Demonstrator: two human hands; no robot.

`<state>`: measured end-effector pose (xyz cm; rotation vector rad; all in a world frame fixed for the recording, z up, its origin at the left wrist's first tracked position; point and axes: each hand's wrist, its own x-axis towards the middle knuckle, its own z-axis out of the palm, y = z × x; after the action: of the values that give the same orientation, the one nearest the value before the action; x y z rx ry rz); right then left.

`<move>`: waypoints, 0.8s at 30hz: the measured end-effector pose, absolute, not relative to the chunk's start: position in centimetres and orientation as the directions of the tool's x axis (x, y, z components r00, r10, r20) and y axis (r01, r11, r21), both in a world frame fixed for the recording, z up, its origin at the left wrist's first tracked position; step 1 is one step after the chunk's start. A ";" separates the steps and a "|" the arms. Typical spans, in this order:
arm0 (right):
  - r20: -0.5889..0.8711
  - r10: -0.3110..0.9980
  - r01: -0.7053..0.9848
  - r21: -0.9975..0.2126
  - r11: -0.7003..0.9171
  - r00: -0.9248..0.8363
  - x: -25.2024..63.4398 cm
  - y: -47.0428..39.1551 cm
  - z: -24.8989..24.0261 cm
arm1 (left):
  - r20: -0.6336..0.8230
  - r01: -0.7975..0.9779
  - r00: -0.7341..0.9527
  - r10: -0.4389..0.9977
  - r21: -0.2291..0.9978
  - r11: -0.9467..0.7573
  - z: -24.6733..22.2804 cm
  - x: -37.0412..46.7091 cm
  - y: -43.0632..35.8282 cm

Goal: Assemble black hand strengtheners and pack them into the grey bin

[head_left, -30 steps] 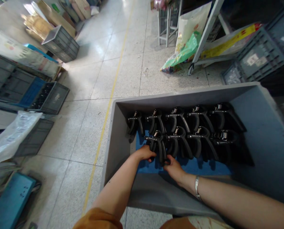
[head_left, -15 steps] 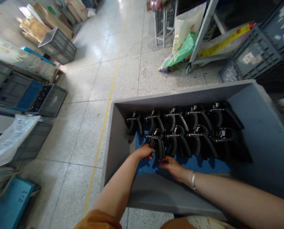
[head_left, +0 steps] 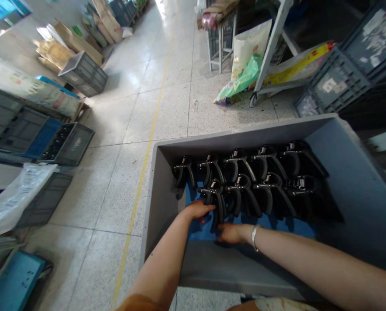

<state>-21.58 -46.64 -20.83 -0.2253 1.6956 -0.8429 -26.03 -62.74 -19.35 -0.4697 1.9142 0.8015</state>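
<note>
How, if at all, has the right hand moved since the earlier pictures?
Yes, the right hand has shifted slightly towards the left wall of the grey bin.

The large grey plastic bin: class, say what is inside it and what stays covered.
Inside the large grey plastic bin, black hand grippers with metal springs stand in two rows on a blue bottom. The bottom beneath them and any lower layer are hidden.

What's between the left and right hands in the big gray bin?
The lower handle ends of the nearer row's leftmost black grips, with blue liner showing below, between left hand and right hand. Head view.
</note>
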 end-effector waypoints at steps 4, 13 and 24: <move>-0.751 -0.530 0.169 -0.626 0.761 -0.394 -21.7 -46.3 -20.9 | -0.895 -0.586 -0.446 0.002 0.294 0.755 -19.2 -26.2 -63.9; -0.640 -0.509 0.185 -0.708 0.681 -0.575 -21.0 -44.7 -21.6 | -0.926 -0.718 -0.376 0.032 0.313 0.621 -19.3 -25.7 -62.3; -0.750 -0.420 0.415 -0.643 0.644 -0.511 -20.8 -44.4 -21.7 | -0.960 -0.702 -0.222 0.170 0.278 0.655 -18.2 -26.1 -64.5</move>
<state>-20.84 -44.41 -21.66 -0.0034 1.8416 -1.0229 -26.14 -64.50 -18.20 -0.4487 1.6032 0.8547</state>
